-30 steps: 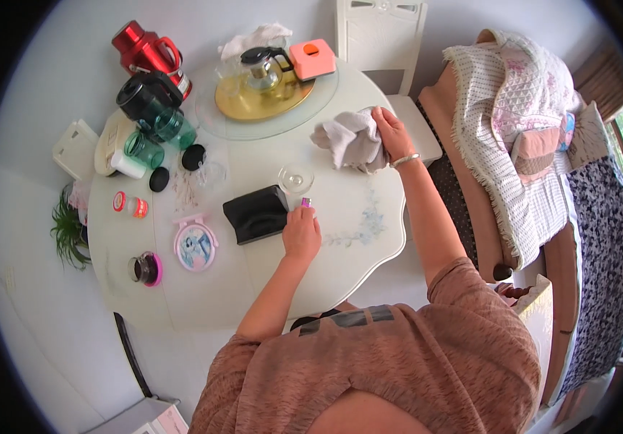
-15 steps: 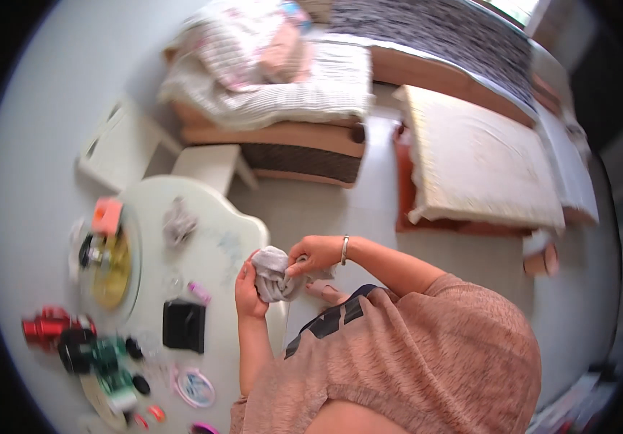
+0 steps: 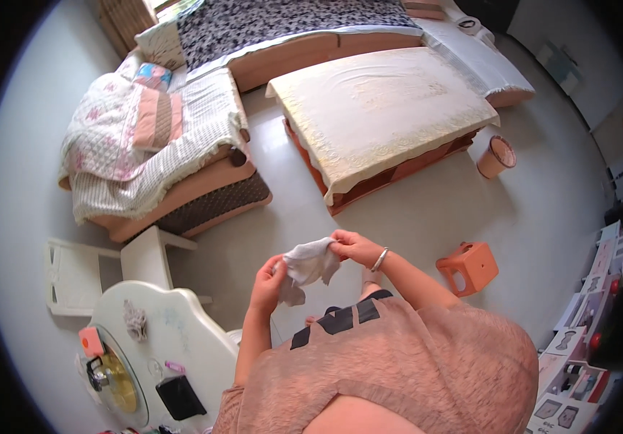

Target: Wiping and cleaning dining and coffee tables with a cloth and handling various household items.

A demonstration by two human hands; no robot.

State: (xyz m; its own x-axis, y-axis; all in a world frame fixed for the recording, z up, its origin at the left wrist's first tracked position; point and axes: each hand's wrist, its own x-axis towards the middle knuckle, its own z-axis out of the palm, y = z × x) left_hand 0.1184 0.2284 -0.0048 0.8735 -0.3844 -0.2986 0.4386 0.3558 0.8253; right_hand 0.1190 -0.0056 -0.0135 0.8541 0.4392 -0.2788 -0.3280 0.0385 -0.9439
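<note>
Both my hands hold a small light-grey cloth (image 3: 308, 261), spread between them at waist height above the floor. My left hand (image 3: 269, 278) pinches its left end, where a fold hangs below the fingers. My right hand (image 3: 355, 248), with a silver bracelet at the wrist, grips the upper right corner. Whether the cloth is one piece or two I cannot tell. To the left, a crumpled greyish cloth (image 3: 135, 322) lies on the white table (image 3: 181, 323).
A black case (image 3: 180, 397), a pink item (image 3: 175, 367) and a yellow-toned glass pot (image 3: 119, 383) are on the table. Ahead stands a cloth-covered low table (image 3: 391, 108), with a sofa (image 3: 174, 195) left of it. An orange stool (image 3: 472, 267) and a bin (image 3: 496, 157) stand at right.
My view and body have turned rightward, away from the table. The bunched cloth has been opened out, and my hands have moved farther apart with it.
</note>
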